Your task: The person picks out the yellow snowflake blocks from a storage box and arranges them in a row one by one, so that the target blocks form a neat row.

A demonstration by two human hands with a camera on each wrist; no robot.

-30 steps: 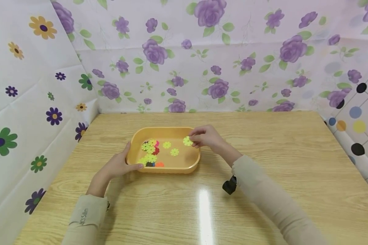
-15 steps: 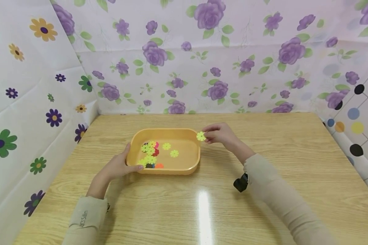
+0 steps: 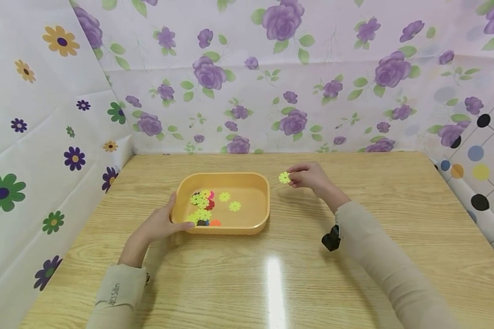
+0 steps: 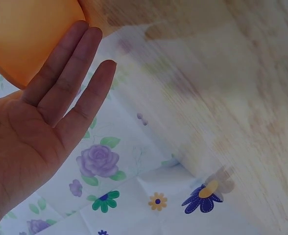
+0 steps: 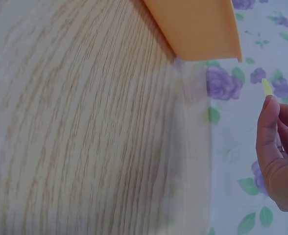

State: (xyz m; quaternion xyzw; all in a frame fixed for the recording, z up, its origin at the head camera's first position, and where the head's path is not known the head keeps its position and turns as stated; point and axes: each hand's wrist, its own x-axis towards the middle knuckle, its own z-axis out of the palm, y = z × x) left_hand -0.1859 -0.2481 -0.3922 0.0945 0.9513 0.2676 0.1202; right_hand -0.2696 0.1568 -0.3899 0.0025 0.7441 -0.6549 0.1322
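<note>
Tray, oblong orange plastic (image 3: 230,230): my straight-fingered left hand (image 3: 159,224) touches its left end, presumably steadying; right of it, my right hand (image 3: 311,177) pinches a yellow flower-shaped disc (image 3: 283,177).

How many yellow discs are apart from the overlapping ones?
3: the held disc, pinched by the right hand outside the tray; the farther disc and nearer disc, inside, right of the overlapping discs. The overlap may hide more.
</note>
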